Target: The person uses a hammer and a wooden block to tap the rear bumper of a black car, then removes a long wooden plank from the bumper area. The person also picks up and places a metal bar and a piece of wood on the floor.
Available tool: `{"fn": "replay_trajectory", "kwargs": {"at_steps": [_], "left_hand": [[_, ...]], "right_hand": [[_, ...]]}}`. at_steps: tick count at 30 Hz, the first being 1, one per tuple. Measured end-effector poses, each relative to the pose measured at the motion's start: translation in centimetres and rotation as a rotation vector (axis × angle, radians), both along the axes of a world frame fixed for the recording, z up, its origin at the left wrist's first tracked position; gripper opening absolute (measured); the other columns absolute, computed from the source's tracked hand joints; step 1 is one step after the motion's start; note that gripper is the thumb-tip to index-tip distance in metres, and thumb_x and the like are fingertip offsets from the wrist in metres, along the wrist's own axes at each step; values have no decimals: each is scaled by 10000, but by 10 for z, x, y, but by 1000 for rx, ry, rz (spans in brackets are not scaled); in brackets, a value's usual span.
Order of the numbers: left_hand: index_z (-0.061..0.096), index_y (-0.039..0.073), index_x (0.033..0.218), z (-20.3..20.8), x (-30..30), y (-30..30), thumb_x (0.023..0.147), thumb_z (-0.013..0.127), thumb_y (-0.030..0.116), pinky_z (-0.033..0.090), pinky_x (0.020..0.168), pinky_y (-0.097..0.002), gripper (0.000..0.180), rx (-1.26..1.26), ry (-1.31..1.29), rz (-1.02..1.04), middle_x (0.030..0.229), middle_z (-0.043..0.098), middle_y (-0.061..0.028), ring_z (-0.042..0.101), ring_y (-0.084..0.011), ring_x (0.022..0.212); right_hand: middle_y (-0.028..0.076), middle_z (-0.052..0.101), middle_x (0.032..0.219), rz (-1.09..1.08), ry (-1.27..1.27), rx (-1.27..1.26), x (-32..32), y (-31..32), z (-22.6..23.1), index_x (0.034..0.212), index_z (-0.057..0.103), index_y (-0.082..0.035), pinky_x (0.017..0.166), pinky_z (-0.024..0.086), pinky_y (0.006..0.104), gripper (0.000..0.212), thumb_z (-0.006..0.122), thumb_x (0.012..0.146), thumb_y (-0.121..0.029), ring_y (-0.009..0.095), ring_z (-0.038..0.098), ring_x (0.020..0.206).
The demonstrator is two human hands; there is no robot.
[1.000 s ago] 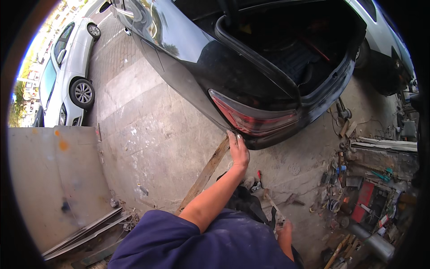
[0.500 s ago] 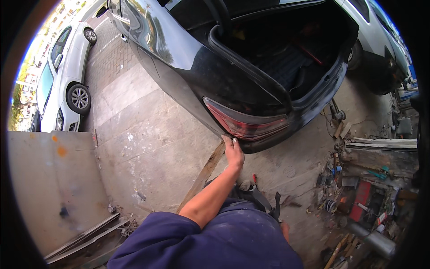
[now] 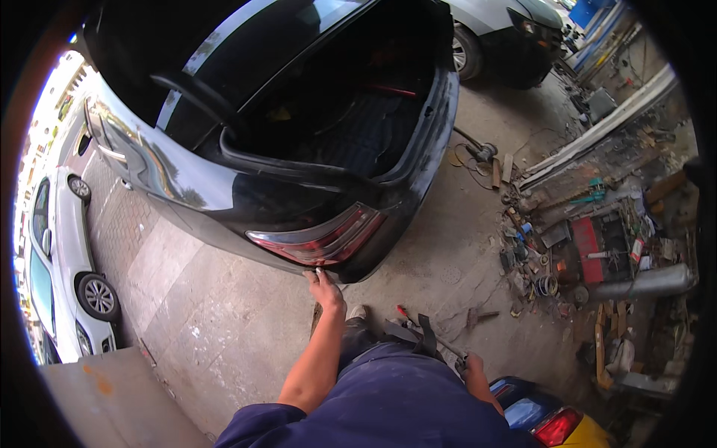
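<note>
My left hand (image 3: pixel 326 290) reaches forward, its fingertips against the lower edge of the black car's bumper corner, just under the red tail light (image 3: pixel 325 237). Its fingers are stretched out and grip nothing. My right hand (image 3: pixel 473 369) is low at my right side, its fingers curled round the end of a tool with a thin grey shaft (image 3: pixel 448 347) and a dark, flat end; the exact kind cannot be made out. The black car's trunk (image 3: pixel 351 134) stands open, with a dark mat and a red strip inside.
On the right lie scattered tools, a red box (image 3: pixel 586 250), a silver cylinder (image 3: pixel 642 284) and wood pieces. A yellow and blue car part with a red lamp (image 3: pixel 556 427) is close behind my right hand. White (image 3: pixel 63 261) and grey cars (image 3: pixel 500 30) stand nearby.
My view has turned right and shifted, so the black car sits farther left. My left hand stays by the tail light's lower edge. My right hand and its tool now show more fully.
</note>
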State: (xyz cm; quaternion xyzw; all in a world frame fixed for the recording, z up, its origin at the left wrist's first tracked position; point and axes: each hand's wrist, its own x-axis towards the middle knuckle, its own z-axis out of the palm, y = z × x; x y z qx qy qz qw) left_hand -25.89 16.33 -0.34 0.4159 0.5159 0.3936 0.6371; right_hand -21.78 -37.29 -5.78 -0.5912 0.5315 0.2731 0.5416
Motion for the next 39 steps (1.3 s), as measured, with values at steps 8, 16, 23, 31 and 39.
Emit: {"fn": "replay_trajectory", "kwargs": {"at_steps": [8,16,23,31,39], "left_hand": [[526,-60,1458,-8,-2,12,1108,514,143,454,1002,-338,405,47,37,-77,1324,625,-120,564,-212,1113],[558,-55,1398,-45,-13,31,1091,539,152,464,949,-354,371,12,72,-85,1270,622,-126,564,-219,1067],[609,-22,1149,-32,-11,30,1092,570,229,438,808,-351,261,23,74,-58,1022,571,-56,505,-184,913],[662,-36,1094,-11,-12,24,1081,603,253,395,688,-321,295,15,184,-64,886,559,-31,459,-152,790],[638,-58,1234,-13,-11,25,1086,604,292,443,827,-347,382,-21,150,-53,1052,618,-76,517,-202,926]], "right_hand": [[93,590,850,23,-120,-121,-21,3,-8,1110,622,-73,554,547,419,262,537,1064,-317,220,588,636],[204,716,949,483,-207,-592,-29,2,-46,1089,706,6,551,598,516,473,474,1095,-407,377,721,728],[293,726,1158,540,-114,-681,-15,7,-36,1138,744,-5,1006,514,566,624,390,1080,-516,498,677,1126],[283,728,1168,446,-141,-635,-4,5,-32,1164,743,-19,990,518,555,633,383,1084,-533,488,679,1129],[273,705,1256,381,-266,-647,-1,23,-7,1315,669,-15,997,519,501,669,488,1048,-601,458,666,1168]]}}
